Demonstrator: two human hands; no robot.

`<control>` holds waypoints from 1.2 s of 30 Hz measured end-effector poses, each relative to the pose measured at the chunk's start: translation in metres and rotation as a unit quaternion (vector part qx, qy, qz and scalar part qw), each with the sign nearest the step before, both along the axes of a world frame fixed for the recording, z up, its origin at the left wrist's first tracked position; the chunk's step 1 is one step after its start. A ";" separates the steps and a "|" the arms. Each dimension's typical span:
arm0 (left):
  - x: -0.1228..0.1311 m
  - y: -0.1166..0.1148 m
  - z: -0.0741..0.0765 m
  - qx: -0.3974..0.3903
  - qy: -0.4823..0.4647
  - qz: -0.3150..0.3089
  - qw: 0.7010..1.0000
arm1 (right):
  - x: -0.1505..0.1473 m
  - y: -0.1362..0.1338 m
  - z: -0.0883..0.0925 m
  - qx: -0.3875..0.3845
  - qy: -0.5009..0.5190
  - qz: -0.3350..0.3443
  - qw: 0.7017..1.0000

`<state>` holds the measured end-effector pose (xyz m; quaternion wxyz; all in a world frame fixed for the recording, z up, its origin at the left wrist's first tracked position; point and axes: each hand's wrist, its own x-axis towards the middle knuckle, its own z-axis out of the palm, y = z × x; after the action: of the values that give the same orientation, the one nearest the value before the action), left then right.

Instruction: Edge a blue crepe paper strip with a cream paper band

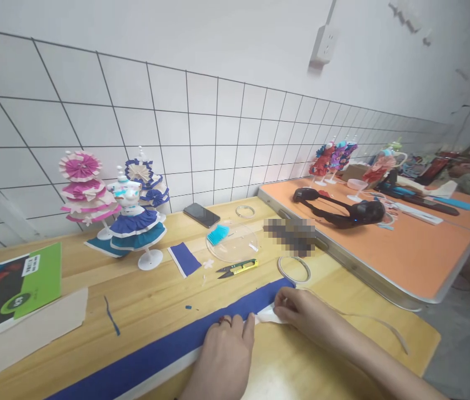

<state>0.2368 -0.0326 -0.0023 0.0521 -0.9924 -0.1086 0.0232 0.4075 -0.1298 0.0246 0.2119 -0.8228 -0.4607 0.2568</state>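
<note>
A long blue fabric strip (155,345) with a white edge runs diagonally across the wooden table in front of me. My left hand (227,355) lies on it, fingers stretched out and pressing the strip down near its white edge. At the strip's far right end, my right hand (297,305) has thumb and fingers pinched on a white strip (269,316) that lifts slightly along that edge. I cannot tell whether this is fabric or tape backing. A thin pale ribbon (379,320) trails from beyond my right hand towards the table's right side.
Yellow-handled thread snips (239,269), a tape roll (294,270), a clear round dish (231,244), a blue fabric piece (184,260) and a phone (201,214) lie beyond the strip. Small dress stands (139,236) stand by the wall. An orange table (401,244) adjoins at right.
</note>
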 end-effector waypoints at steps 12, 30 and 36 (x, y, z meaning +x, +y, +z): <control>0.002 0.002 -0.015 0.007 -0.089 0.027 0.996 | -0.012 -0.008 0.028 0.058 0.049 0.081 0.994; 0.003 0.004 -0.011 -0.028 -0.080 0.058 0.995 | 0.006 -0.015 0.021 -0.011 0.163 0.011 0.986; 0.002 0.004 -0.010 -0.046 -0.083 0.051 0.994 | 0.022 -0.019 0.001 -0.018 0.245 -0.009 0.969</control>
<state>0.2385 -0.0282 -0.0125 -0.0038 -0.9855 -0.1616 -0.0517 0.4292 -0.1487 0.0253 0.3060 -0.7429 -0.3824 0.4563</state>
